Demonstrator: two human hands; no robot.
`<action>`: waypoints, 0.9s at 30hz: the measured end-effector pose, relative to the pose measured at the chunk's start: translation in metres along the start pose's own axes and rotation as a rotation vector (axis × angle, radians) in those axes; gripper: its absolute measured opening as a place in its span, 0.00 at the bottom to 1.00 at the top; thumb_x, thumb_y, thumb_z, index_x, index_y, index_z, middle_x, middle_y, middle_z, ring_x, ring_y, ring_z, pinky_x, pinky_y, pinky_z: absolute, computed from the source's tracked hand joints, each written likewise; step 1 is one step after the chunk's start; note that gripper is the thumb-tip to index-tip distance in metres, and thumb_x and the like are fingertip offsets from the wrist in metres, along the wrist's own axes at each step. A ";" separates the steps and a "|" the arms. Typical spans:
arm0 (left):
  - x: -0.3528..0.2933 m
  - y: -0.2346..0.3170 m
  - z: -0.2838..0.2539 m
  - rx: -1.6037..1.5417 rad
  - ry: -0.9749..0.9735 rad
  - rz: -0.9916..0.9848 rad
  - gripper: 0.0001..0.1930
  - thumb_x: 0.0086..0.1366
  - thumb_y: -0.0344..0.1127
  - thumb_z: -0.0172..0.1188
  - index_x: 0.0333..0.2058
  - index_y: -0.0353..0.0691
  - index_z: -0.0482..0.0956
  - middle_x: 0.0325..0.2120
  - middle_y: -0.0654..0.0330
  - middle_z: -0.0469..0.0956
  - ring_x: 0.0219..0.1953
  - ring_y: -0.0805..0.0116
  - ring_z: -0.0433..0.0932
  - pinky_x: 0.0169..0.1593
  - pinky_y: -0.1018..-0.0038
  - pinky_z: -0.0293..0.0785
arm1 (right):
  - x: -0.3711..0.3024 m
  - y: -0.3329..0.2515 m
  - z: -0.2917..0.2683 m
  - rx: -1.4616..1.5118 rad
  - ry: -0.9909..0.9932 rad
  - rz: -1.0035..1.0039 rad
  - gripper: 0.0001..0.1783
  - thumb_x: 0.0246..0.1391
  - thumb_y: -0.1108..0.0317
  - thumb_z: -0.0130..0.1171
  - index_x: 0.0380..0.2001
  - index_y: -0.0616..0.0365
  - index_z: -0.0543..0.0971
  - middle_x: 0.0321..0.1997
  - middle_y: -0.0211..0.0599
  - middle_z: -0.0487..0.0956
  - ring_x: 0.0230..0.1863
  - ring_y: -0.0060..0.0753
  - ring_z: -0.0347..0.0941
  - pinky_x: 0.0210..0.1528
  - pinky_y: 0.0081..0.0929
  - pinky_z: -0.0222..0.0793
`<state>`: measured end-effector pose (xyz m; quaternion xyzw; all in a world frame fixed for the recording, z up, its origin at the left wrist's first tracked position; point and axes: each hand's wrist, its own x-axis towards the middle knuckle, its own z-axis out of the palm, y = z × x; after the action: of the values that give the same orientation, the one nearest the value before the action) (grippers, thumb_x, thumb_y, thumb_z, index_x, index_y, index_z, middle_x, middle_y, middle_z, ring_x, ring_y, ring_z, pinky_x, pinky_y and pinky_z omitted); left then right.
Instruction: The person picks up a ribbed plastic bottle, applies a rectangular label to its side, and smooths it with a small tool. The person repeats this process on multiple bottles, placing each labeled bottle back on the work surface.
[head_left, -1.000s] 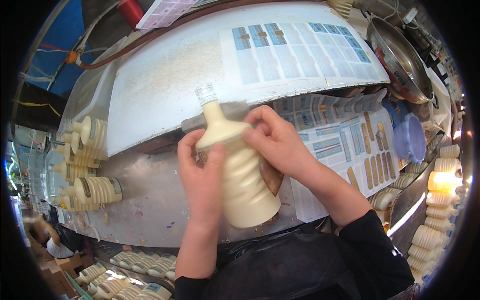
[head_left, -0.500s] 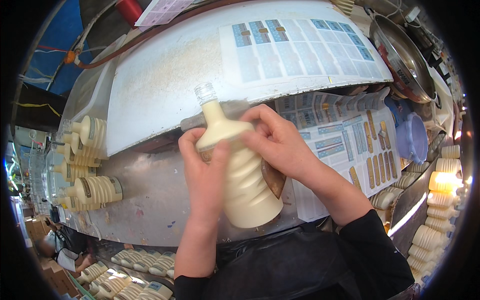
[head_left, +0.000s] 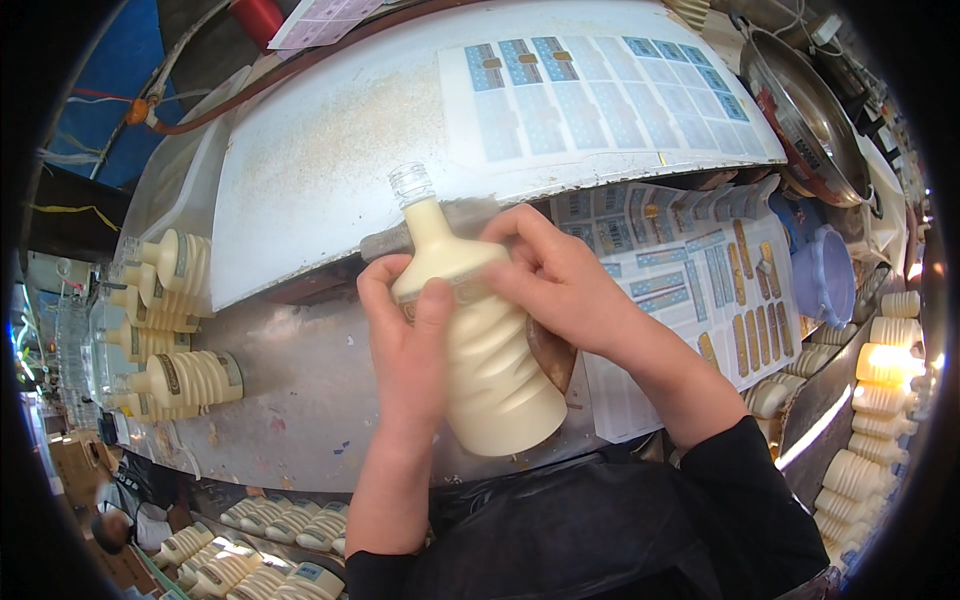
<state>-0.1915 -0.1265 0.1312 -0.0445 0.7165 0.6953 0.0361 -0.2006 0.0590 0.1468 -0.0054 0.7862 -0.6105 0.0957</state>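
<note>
Over the last second little has shifted: the bottle (head_left: pixel 500 395) keeps almost the same pose, while the left hand (head_left: pixel 405 335) has moved its thumb slightly along the shoulder, leaving more of the patterned strip (head_left: pixel 468 290) showing between both sets of fingers. The work thus seems to remain on seating that strip.

The left fingers curve partly closed around the shoulder's edge, thumb on the front, holding the bottle. The right hand (head_left: pixel 555 285) has its fingers bent in, touching the shoulder's other side; whether they pinch the strip's end, I cannot tell.

The bottle leans between the fingers, clear threaded neck beyond them, base nearer the body, above the surface (head_left: pixel 290 380). It is glossy cream, with slanting ridges below the fingers and a plain, smooth foot.
</note>
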 end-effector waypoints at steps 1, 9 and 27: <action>0.000 0.000 0.000 -0.017 0.003 -0.013 0.21 0.73 0.41 0.56 0.57 0.38 0.64 0.50 0.52 0.73 0.50 0.68 0.72 0.55 0.69 0.72 | 0.001 0.001 0.000 0.064 -0.008 0.010 0.21 0.62 0.52 0.61 0.47 0.57 0.73 0.27 0.44 0.79 0.30 0.45 0.79 0.36 0.39 0.72; 0.001 -0.001 0.000 -0.028 -0.019 -0.032 0.23 0.72 0.42 0.59 0.58 0.37 0.65 0.51 0.52 0.73 0.51 0.67 0.73 0.56 0.69 0.72 | -0.006 -0.014 0.006 -0.136 0.062 -0.007 0.22 0.62 0.51 0.62 0.47 0.58 0.73 0.27 0.46 0.79 0.31 0.46 0.79 0.35 0.40 0.71; 0.001 -0.001 0.000 0.008 -0.013 0.003 0.25 0.71 0.46 0.60 0.58 0.36 0.65 0.50 0.50 0.74 0.51 0.66 0.73 0.55 0.68 0.73 | -0.004 -0.012 0.005 -0.092 0.049 0.029 0.22 0.61 0.51 0.63 0.47 0.57 0.73 0.27 0.46 0.78 0.31 0.46 0.78 0.36 0.40 0.70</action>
<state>-0.1926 -0.1262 0.1296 -0.0388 0.7192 0.6926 0.0396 -0.1971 0.0521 0.1577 0.0166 0.8155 -0.5723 0.0847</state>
